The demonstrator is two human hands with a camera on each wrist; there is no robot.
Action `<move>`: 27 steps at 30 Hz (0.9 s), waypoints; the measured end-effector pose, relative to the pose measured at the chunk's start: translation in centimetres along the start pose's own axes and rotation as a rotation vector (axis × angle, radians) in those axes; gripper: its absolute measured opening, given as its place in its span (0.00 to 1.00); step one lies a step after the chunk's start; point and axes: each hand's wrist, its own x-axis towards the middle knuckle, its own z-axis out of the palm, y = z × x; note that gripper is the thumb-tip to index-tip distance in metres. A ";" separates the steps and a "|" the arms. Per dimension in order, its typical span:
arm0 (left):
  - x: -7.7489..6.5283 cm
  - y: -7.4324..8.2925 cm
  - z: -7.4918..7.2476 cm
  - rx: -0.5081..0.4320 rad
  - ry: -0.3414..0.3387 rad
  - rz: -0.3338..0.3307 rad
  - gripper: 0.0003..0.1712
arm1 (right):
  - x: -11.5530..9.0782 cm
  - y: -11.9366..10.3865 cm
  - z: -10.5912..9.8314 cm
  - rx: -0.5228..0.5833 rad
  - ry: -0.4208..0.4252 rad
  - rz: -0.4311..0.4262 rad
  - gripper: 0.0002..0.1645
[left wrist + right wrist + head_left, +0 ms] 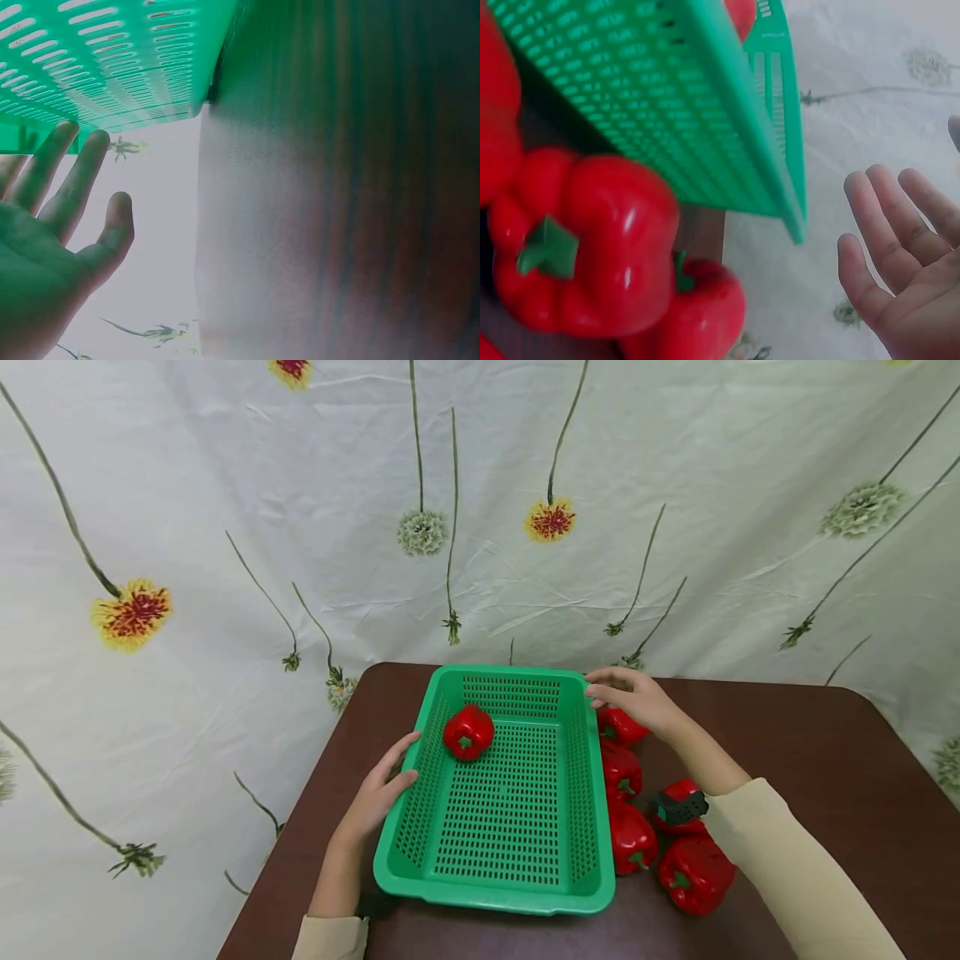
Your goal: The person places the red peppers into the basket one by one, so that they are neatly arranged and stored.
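Observation:
A green plastic basket (498, 900) with slotted walls stands on the table. Inside it, toward the far left, lies one red bell pepper (468, 732) with a green stem. My left hand (378, 797) is at the basket's left side, fingertips right at the rim; the left wrist view shows its fingers (75, 187) spread and fairly straight. Near the far right corner is my right hand (633, 697), its fingers (885, 217) loosely extended and apart from the basket in the right wrist view. Below that hand, a red pepper (621, 727) sits partly covered along the basket's right wall.
More red peppers lie right of the basket, among them one beside its wall (632, 835) and one farther out (697, 872). A black wrist device (682, 807) overlaps another pepper. Behind the dark brown table (795, 752) hangs a white flowered cloth (337, 485).

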 end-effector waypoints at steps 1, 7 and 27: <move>0.0 0.0 0.0 0.000 0.002 0.000 0.32 | -0.1 0.2 -0.2 -0.002 0.008 0.004 0.32; -0.1 0.1 0.0 -0.003 -0.009 0.000 0.32 | -0.6 1.5 -1.5 -0.031 0.054 0.023 0.29; -0.3 0.3 0.0 -0.010 -0.009 -0.008 0.32 | -0.5 5.2 -2.9 -0.081 0.151 0.182 0.37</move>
